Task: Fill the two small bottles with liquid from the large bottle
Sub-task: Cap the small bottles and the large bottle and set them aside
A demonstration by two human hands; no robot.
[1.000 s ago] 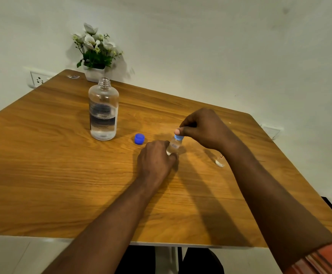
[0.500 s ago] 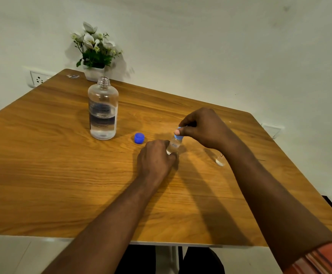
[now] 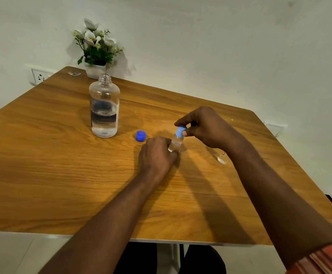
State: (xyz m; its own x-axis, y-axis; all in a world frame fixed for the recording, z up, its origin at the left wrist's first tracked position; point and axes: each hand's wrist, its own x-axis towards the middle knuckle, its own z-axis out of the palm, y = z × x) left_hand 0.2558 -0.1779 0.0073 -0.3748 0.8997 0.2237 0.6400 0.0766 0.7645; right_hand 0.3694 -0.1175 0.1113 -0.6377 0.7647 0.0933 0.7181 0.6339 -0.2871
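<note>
Gripping the lower part of the small bottle [image 3: 176, 142], the left hand [image 3: 157, 155] rests on the tabletop [image 3: 42, 175] near its middle, a little toward the right edge. Its fingers are curled round the clear body, so only the bottle's upper half shows above them. The bottle stands tilted slightly, its top leaning to the right. The right hand [image 3: 204, 127] comes in from above and pinches the light blue cap [image 3: 181, 130] that sits on the bottle's neck, with the thumb tip on the near side of the cap and the forefinger bent over its far side. The other fingers are folded in behind. Whether the cap is screwed fully home cannot be told.

The large bottle [image 3: 104, 107] stands upright toward the far left corner, well apart from both hands. Its threaded neck is open, and clear liquid fills roughly its lower half behind a printed label. A dark blue cap [image 3: 141, 136] lies on the wood between the large bottle and the left hand, just beside the knuckles without touching them.

A second small bottle [image 3: 221, 158], clear and partly hidden by the right forearm, is on the tabletop nearer the right edge. How it lies is unclear.

At the far corner a flower pot [image 3: 96, 70] with white blooms stands against the wall, and a wall socket [image 3: 39, 77] shows to its left. A striped sleeve [image 3: 323, 258] covers the right upper arm.
</note>
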